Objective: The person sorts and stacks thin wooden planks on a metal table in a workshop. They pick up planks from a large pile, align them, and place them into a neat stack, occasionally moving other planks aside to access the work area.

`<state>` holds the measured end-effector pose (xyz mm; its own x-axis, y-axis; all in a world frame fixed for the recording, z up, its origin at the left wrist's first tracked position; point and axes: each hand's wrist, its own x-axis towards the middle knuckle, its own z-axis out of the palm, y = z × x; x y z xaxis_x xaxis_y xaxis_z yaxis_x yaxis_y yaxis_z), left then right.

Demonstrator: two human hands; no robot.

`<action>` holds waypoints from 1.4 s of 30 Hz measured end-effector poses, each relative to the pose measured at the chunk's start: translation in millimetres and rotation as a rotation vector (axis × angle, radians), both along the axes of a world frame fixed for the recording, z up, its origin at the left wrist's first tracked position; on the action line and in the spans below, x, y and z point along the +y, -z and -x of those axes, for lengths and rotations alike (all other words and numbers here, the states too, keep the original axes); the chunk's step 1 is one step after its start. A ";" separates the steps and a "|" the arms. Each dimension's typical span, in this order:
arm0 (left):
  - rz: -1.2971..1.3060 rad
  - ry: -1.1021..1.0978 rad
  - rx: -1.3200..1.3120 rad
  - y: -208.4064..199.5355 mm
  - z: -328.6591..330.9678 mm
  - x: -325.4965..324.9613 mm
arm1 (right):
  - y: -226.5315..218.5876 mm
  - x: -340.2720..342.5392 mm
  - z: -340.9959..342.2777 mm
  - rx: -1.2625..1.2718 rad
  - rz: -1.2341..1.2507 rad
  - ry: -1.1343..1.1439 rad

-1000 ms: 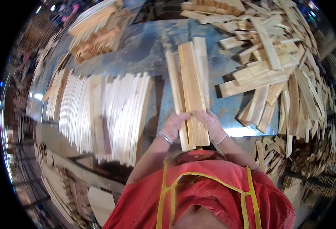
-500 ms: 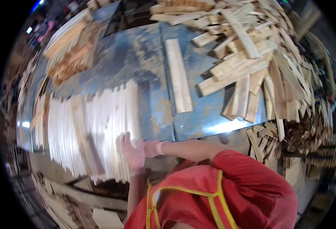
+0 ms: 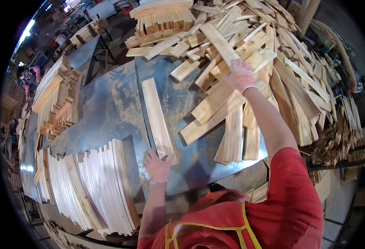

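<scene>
My left hand (image 3: 158,167), in a pale pinkish glove, rests at the near end of a single wooden board (image 3: 157,116) lying on the metal table. Its fingers are spread beside the board's left edge, and the thumb lies over its end. Farther right, my right hand (image 3: 239,76), gloved alike, reaches into a heap of loose boards. Its fingers are closed over the near end of a pale wooden board (image 3: 219,41) on top of the heap; their undersides are hidden. A row of thin boards on edge (image 3: 95,182) stands left of my left hand.
The blue-grey metal table (image 3: 107,99) has dusty patches and a seam. Stacked boards (image 3: 58,99) stand at its far left, and another stack (image 3: 161,20) at the back. Offcuts (image 3: 335,141) are piled at the right. A person (image 3: 30,76) is at the far left.
Both hands have left the row of boards on edge. My left hand moved right to the single board; my right hand reached far right into the heap. The view has shifted too.
</scene>
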<state>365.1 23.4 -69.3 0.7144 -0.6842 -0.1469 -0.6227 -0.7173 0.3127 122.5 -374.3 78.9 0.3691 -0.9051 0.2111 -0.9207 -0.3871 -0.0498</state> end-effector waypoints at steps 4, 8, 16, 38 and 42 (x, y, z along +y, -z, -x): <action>-0.134 -0.013 -0.017 -9.0 22.5 -30.7 | 39.9 -51.8 53.2 0.017 0.057 0.077; -0.033 -0.238 0.361 -24.9 6.4 -7.3 | 24.2 -0.4 22.7 -0.720 -0.544 0.049; 0.778 -0.363 0.949 9.1 58.1 27.8 | 73.3 282.4 -3.2 -1.028 -1.196 -0.147; 0.140 -0.091 0.179 -57.1 -49.2 157.0 | 74.2 488.7 -129.6 -0.555 -1.498 -0.507; -0.127 -0.086 0.057 -35.7 -49.6 144.7 | 94.4 447.9 -114.6 -0.492 -1.533 -0.871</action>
